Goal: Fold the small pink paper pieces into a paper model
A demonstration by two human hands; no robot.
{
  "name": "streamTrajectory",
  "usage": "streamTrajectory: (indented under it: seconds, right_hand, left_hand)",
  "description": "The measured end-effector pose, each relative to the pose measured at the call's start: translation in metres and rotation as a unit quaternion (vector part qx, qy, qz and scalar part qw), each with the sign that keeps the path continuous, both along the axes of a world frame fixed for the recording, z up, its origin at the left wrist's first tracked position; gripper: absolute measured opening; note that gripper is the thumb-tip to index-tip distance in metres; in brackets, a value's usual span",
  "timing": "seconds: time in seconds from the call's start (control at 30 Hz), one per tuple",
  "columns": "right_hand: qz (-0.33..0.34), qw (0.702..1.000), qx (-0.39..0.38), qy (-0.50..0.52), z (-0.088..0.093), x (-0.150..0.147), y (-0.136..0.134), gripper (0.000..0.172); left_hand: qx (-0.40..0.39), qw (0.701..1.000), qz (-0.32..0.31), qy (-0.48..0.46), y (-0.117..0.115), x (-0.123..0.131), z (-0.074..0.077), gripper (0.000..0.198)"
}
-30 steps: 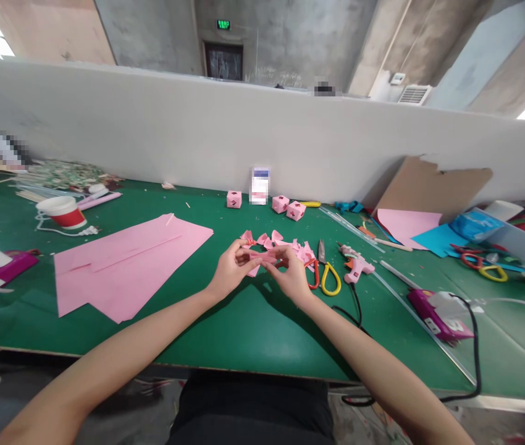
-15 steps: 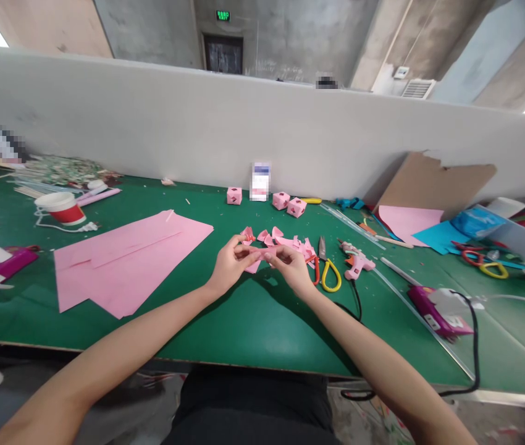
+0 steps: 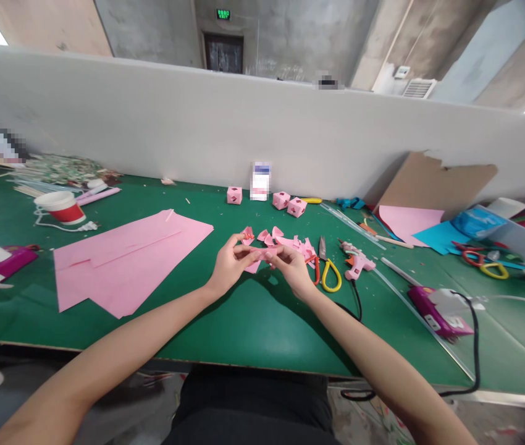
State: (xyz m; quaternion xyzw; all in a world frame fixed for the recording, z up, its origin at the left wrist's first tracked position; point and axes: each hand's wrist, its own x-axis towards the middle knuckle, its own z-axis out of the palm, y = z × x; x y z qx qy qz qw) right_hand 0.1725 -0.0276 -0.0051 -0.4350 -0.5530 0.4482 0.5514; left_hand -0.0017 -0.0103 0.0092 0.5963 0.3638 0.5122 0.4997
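Between my two hands is a small piece of pink paper (image 3: 254,267), pinched at both sides above the green table. My left hand (image 3: 229,264) grips its left side with thumb and fingers. On the right, my right hand (image 3: 291,266) has thumb and fingertips closed on the other side. The fingers cover much of the paper, so its exact shape is hidden. Just beyond the hands lie folded pink paper pieces (image 3: 275,233) and pink scraps (image 3: 306,247). Scissors with red and yellow handles (image 3: 331,276) rest right of my right hand, beside a pink glue gun (image 3: 359,264).
Large pink paper sheets (image 3: 151,266) lie to the left. Pink paper cubes (image 3: 234,196) with cut-out holes stand near the partition (image 3: 174,130). A paper cup (image 3: 65,210) is far left. Purple power strips (image 3: 433,312) sit at both sides, and a black cord trails at right.
Almost nothing differs. Both hands stay in place on the pink paper, with at most a very slight shift of the right fingers.
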Motion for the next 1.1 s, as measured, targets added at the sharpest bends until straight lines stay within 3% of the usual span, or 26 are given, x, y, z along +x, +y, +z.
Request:
streamTrajectory:
  seconds: [0.4, 1.1]
  right_hand:
    - [0.014, 1.0, 0.006, 0.021, -0.0002, -0.0001, -0.0009, 0.028]
    - [0.005, 1.0, -0.004, -0.002, -0.0005, -0.0002, -0.0001, 0.033]
  left_hand:
    - [0.005, 1.0, -0.005, 0.005, 0.0, -0.0005, 0.0006, 0.05]
    - [0.001, 1.0, 0.001, 0.004, 0.0011, -0.0011, -0.0016, 0.055]
